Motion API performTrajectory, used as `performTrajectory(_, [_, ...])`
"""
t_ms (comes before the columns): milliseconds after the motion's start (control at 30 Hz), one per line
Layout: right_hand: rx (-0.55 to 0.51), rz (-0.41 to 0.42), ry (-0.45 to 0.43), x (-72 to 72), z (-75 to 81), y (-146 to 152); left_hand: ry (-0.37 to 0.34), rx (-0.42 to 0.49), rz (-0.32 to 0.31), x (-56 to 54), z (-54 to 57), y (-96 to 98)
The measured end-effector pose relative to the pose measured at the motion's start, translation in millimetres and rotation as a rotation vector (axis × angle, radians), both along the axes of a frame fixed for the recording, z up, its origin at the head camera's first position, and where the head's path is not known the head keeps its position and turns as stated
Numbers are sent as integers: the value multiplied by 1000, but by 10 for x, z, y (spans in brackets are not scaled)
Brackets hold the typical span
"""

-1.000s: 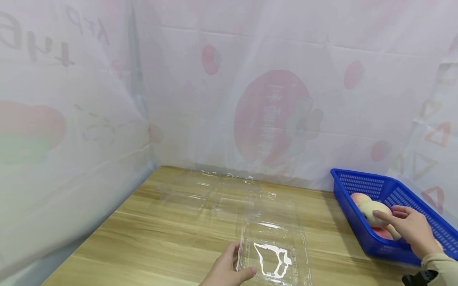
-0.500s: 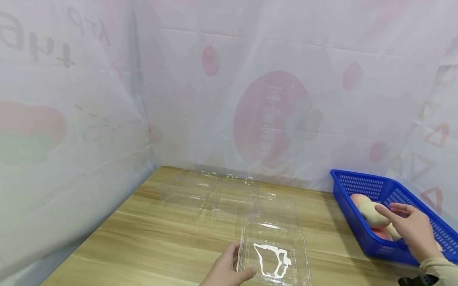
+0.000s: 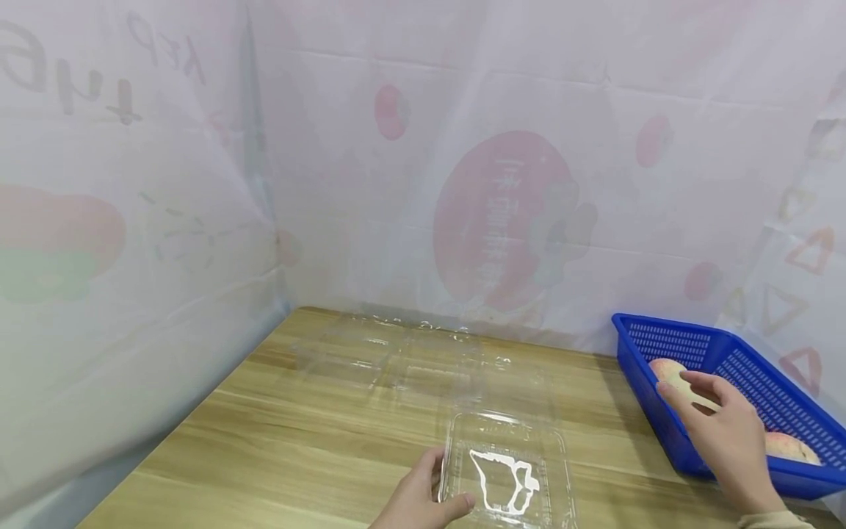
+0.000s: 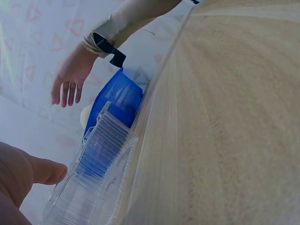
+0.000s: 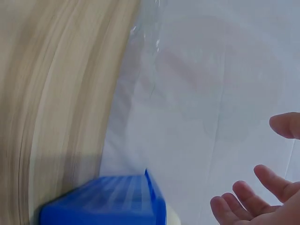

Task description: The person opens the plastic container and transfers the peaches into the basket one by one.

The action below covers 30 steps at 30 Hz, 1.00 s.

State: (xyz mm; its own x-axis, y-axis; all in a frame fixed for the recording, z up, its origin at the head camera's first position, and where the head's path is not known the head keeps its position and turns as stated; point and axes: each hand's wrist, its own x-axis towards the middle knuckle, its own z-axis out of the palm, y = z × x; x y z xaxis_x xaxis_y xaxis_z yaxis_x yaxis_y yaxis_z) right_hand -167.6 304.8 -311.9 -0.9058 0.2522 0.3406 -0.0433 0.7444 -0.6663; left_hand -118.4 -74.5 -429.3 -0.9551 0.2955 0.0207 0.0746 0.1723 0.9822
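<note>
My left hand [image 3: 419, 496] grips the left side of a clear plastic clamshell box [image 3: 555, 470], thumb over its rim and fingers along the outer wall. From the left wrist view, the thumb [image 4: 49, 171] sits right at the box's edge. Over the blue plastic basket [image 3: 651, 393] hovers my right hand [image 3: 727, 430], its fingers parted and bent slightly with nothing between them in the right wrist view. Pale pink-and-cream peaches lie in the basket: one peach [image 3: 666, 367] shows beyond the fingertips, another peach [image 3: 789, 447] right of the hand. The hand hides the middle of the pile.
Several more clear plastic boxes [image 3: 353, 345] stand in a group toward the back of the wooden table [image 3: 264, 441]. A printed white curtain [image 3: 330, 184] closes off the back and both sides. The basket stands at the table's right.
My right hand has shifted left and toward the basket's near-left wall, uncovering a peach on the right. My left hand and the clamshell box have stayed in place.
</note>
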Motion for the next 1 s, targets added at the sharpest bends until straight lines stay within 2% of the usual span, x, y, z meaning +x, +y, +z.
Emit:
performTrajectory(300, [-64, 105, 137, 74, -71, -386, 6, 19, -2, -4, 1, 3])
performTrajectory(633, [-105, 169, 37, 131, -110, -656, 9, -4, 9, 0, 0, -7])
performTrajectory(1000, [-99, 181, -41, 133, -168, -674, 25, 12, 8, 4, -16, 13])
